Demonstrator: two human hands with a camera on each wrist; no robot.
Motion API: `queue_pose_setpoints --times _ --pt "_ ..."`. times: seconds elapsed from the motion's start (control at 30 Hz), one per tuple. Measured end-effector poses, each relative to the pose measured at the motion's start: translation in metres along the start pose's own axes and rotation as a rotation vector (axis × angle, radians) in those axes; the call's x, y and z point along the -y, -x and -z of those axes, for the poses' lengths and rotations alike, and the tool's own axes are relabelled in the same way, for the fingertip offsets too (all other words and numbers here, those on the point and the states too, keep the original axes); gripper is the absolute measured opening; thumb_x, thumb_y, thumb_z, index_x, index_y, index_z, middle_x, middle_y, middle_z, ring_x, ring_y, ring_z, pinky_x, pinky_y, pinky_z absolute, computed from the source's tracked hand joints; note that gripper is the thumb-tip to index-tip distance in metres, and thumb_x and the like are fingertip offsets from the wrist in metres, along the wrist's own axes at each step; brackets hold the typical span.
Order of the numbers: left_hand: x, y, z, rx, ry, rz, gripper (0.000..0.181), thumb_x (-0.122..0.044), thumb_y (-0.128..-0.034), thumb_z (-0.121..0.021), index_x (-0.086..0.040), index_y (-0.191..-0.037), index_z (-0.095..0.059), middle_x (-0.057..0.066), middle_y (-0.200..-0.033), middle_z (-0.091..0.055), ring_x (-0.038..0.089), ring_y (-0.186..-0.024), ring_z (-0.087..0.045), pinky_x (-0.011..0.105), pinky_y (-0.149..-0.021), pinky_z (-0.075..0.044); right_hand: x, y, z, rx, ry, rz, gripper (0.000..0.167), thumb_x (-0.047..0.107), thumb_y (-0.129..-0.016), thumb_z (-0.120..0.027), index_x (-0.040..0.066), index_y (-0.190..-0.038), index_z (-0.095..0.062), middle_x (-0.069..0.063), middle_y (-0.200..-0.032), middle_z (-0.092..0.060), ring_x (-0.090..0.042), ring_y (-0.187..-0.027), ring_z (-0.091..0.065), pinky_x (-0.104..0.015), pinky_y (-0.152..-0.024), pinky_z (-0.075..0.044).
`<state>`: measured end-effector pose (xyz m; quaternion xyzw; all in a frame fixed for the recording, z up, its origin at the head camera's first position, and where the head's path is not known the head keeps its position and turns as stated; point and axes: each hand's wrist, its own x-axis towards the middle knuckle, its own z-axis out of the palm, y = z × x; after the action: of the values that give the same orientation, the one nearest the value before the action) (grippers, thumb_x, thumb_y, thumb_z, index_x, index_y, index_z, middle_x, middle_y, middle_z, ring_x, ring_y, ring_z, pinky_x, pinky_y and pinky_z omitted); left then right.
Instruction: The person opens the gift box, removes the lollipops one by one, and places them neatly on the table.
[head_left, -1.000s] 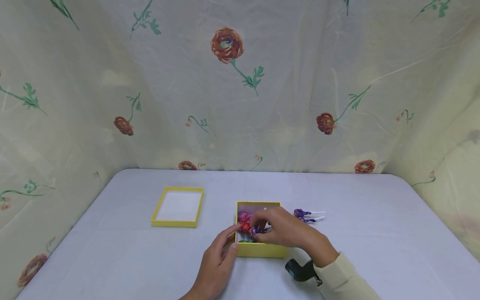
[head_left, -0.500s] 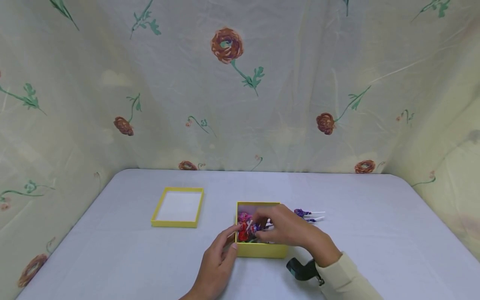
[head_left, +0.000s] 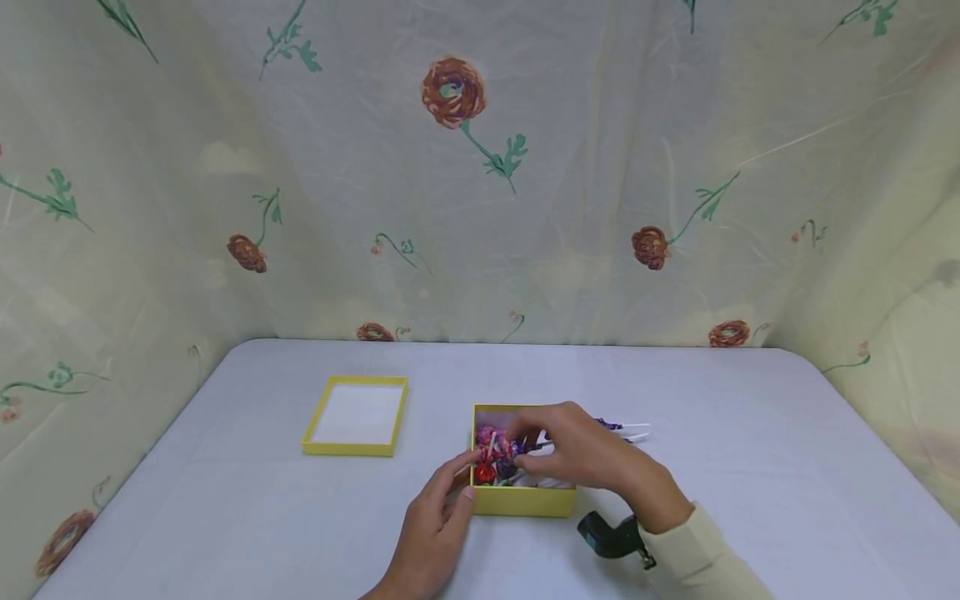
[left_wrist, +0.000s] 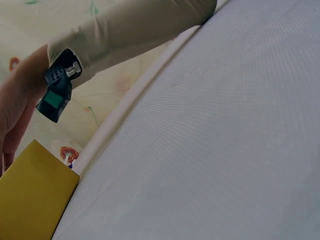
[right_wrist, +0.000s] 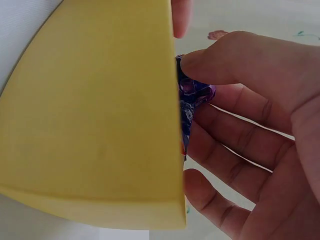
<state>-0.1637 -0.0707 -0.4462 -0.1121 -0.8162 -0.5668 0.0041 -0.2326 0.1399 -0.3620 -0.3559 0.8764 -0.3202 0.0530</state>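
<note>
Several wrapped lollipops lie in a yellow box [head_left: 525,501]; a red one [head_left: 484,473] shows near its front left corner. My right hand [head_left: 577,446] reaches over the box and pinches a purple-wrapped lollipop [right_wrist: 192,92] between thumb and fingers. In the right wrist view, the box's yellow wall hides part of that lollipop. My left hand [head_left: 435,521] rests against the box's left side, index fingertip at the rim and thumb near the front corner. Its other fingers are mostly hidden. The left wrist view shows the yellow box [left_wrist: 35,195] but not the left hand.
A yellow-rimmed lid [head_left: 348,448] lies with its white inside up, left of the box. More purple lollipops [head_left: 609,424] lie on the table [head_left: 225,492] to the box's right. A black camera [head_left: 611,535] hangs from my right wrist. Flowered cloth surrounds the table.
My right hand has shifted slightly right and up over the box, and the lollipops under its fingers have moved. More of the box's contents show. My left hand has stayed in place.
</note>
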Motion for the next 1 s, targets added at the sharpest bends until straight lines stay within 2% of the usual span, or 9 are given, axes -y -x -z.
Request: queue_pose_setpoints --times 0.13,0.37,0.53,0.77,0.93,1.0 --pt "-0.001 0.000 0.000 -0.001 -0.007 0.012 0.039 -0.024 -0.1031 -0.044 -0.026 -0.142 -0.042 -0.007 -0.146 -0.043 0.021 -0.131 -0.046 0.032 -0.097 -0.049 0.002 0.001 0.003 -0.009 0.002 0.008 0.019 0.011 -0.085 -0.072 0.010 -0.103 -0.068 0.006 -0.093 -0.067 -0.012 -0.086 -0.062 -0.037 -0.077 -0.057" --pt "-0.002 0.000 0.000 -0.002 -0.005 0.015 0.039 -0.022 -0.1030 -0.043 -0.025 -0.142 -0.042 -0.006 -0.146 -0.043 0.022 -0.131 -0.046 0.033 -0.098 -0.049 0.007 0.002 0.008 -0.030 0.012 0.006 0.021 0.012 -0.085 -0.072 0.010 -0.105 -0.069 0.003 -0.096 -0.068 -0.012 -0.086 -0.061 -0.032 -0.078 -0.057" --pt "-0.002 0.000 0.000 -0.003 -0.005 0.020 0.040 -0.021 -0.1028 -0.043 -0.025 -0.142 -0.043 -0.005 -0.146 -0.043 0.023 -0.131 -0.046 0.035 -0.098 -0.049 0.007 0.004 0.013 -0.054 0.045 -0.013 0.019 0.014 -0.085 -0.073 0.012 -0.103 -0.069 0.007 -0.095 -0.067 -0.011 -0.086 -0.061 -0.036 -0.079 -0.057" --pt "-0.002 0.000 -0.002 -0.003 -0.002 0.039 0.040 -0.021 -0.1027 -0.043 -0.027 -0.142 -0.042 -0.006 -0.146 -0.043 0.022 -0.132 -0.045 0.035 -0.099 -0.048 0.004 0.012 0.023 -0.063 0.070 -0.041 0.019 0.016 -0.085 -0.072 0.013 -0.104 -0.068 0.009 -0.093 -0.066 -0.015 -0.086 -0.061 -0.032 -0.076 -0.055" --pt "-0.002 -0.001 -0.002 -0.008 -0.010 0.035 0.040 -0.021 -0.1024 -0.044 -0.027 -0.142 -0.043 -0.007 -0.145 -0.043 0.022 -0.131 -0.046 0.035 -0.099 -0.048 0.001 0.013 0.027 -0.060 0.075 -0.058 0.019 0.018 -0.086 -0.072 0.015 -0.104 -0.069 0.010 -0.093 -0.066 -0.014 -0.087 -0.061 -0.027 -0.075 -0.054" --pt "-0.001 -0.001 -0.002 -0.010 -0.012 0.030 0.040 -0.021 -0.1024 -0.044 -0.026 -0.142 -0.043 -0.008 -0.145 -0.043 0.021 -0.131 -0.046 0.035 -0.099 -0.048 0.000 0.013 0.028 -0.064 0.079 -0.056 0.018 0.019 -0.087 -0.072 0.016 -0.104 -0.069 0.011 -0.093 -0.066 -0.013 -0.087 -0.060 -0.028 -0.076 -0.054"
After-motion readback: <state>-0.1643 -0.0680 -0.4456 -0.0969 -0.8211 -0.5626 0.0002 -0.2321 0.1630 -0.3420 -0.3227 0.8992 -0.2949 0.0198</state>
